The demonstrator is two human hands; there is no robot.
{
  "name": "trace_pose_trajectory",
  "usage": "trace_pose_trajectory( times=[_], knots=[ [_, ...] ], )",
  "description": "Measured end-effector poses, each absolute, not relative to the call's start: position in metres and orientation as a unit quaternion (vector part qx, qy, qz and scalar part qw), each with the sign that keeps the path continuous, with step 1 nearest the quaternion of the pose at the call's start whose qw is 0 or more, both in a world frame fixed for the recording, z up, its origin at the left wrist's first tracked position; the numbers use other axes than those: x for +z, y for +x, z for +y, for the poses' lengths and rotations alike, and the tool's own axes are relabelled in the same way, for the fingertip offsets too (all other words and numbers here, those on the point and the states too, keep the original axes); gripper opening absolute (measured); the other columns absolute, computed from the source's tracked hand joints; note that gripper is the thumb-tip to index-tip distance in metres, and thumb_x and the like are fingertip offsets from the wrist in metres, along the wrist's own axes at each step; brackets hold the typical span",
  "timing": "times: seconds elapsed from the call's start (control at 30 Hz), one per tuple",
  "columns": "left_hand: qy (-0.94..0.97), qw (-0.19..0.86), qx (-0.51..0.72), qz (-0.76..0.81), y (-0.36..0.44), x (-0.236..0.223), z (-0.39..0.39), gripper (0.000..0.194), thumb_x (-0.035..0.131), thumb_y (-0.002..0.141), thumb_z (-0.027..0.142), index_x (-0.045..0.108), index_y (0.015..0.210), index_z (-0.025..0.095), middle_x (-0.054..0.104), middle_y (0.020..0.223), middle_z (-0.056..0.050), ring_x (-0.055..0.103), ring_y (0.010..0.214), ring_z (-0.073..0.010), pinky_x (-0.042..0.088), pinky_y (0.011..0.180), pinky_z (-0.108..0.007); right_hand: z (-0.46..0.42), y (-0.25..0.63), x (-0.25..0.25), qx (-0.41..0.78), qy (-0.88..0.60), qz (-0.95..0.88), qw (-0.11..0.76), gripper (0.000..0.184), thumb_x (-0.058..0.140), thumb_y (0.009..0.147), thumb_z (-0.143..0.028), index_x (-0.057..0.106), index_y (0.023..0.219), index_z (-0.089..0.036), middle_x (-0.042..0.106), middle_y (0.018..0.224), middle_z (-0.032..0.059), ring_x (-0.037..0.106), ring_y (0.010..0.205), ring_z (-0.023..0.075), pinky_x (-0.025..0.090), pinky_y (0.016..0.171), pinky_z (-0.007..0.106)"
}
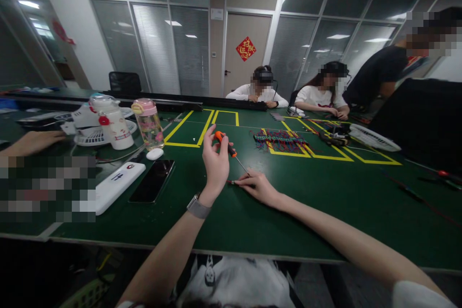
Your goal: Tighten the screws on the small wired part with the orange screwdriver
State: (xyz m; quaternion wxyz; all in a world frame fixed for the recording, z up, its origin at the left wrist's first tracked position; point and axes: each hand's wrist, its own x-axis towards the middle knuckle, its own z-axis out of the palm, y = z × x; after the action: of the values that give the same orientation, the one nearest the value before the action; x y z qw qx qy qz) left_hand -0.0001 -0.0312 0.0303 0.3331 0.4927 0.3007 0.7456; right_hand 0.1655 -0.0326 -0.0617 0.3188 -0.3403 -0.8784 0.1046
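Note:
My left hand (pixel 216 159) is raised above the green table, its fingers wrapped round a screwdriver (pixel 233 152) with an orange and black handle. The thin shaft slants down to the right, and its end reaches my right hand's fingers. Low over the tabletop, my right hand (pixel 262 187) pinches a small piece (pixel 231 182) with a bit of red showing. The fingertips cover most of this piece, so its exact kind cannot be made out. A watch (pixel 198 207) sits on my left wrist.
On the green table (pixel 306 231), a phone (pixel 153 180), white power bank (pixel 121 185) and two bottles (pixel 147 122) (pixel 111 122) stand left. A bundle of coloured wires (pixel 281 140) lies ahead within yellow tape. Another person's hand (pixel 39 142) rests at left; several people are beyond.

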Motion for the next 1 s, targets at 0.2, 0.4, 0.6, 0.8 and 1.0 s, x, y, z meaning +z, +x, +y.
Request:
trace_pose_trajectory(
  times=[0.2, 0.4, 0.6, 0.8, 1.0],
  knots=[
    [0.588, 0.283, 0.693, 0.305, 0.003, 0.028, -0.039, 0.037, 0.058, 0.087, 0.031, 0.05, 0.122, 0.024, 0.06, 0.111, -0.007, 0.066, 0.064, -0.0087, 0.056, 0.056, -0.019, -0.06, 0.184, -0.057, 0.124, -0.349, -0.863, 0.342, 0.02, 0.054, 0.09, -0.021, 0.072, 0.098, -0.023, 0.072, 0.091, 0.008, 0.064, 0.085, 0.0196, 0.054, 0.076, 0.034],
    [0.665, 0.213, 0.653, 0.293, 0.008, 0.023, -0.046, 0.032, 0.058, 0.087, 0.03, 0.055, 0.118, 0.024, 0.058, 0.108, -0.006, 0.065, 0.066, -0.0085, 0.054, 0.054, -0.017, -0.053, 0.178, -0.058, 0.124, -0.341, -0.866, 0.345, 0.016, 0.057, 0.088, -0.023, 0.073, 0.091, -0.021, 0.071, 0.087, 0.0074, 0.064, 0.083, 0.0189, 0.053, 0.076, 0.032],
    [0.701, 0.175, 0.626, 0.293, 0.01, 0.021, -0.047, 0.03, 0.059, 0.086, 0.03, 0.057, 0.115, 0.023, 0.057, 0.105, -0.005, 0.064, 0.067, -0.0082, 0.053, 0.054, -0.016, -0.049, 0.174, -0.06, 0.141, -0.371, -0.849, 0.35, 0.011, 0.063, 0.085, -0.022, 0.072, 0.091, -0.021, 0.072, 0.085, 0.0058, 0.065, 0.084, 0.0189, 0.053, 0.078, 0.032],
    [0.728, 0.135, 0.596, 0.311, 0.01, 0.017, -0.044, 0.03, 0.058, 0.086, 0.028, 0.057, 0.116, 0.026, 0.059, 0.109, -0.006, 0.065, 0.078, -0.0122, 0.055, 0.061, -0.02, -0.051, 0.173, -0.06, 0.149, -0.414, -0.828, 0.349, 0.014, 0.066, 0.079, -0.018, 0.069, 0.093, -0.019, 0.069, 0.085, 0.005, 0.065, 0.075, 0.0169, 0.053, 0.072, 0.03],
    [0.736, 0.138, 0.584, 0.314, 0.012, 0.014, -0.043, 0.031, 0.057, 0.087, 0.027, 0.057, 0.117, 0.027, 0.059, 0.111, -0.006, 0.065, 0.083, -0.0138, 0.054, 0.062, -0.02, -0.052, 0.173, -0.061, 0.18, -0.412, -0.814, 0.369, 0.019, 0.067, 0.078, -0.017, 0.068, 0.097, -0.019, 0.069, 0.087, 0.0043, 0.067, 0.076, 0.0161, 0.054, 0.075, 0.03]
  ],
)
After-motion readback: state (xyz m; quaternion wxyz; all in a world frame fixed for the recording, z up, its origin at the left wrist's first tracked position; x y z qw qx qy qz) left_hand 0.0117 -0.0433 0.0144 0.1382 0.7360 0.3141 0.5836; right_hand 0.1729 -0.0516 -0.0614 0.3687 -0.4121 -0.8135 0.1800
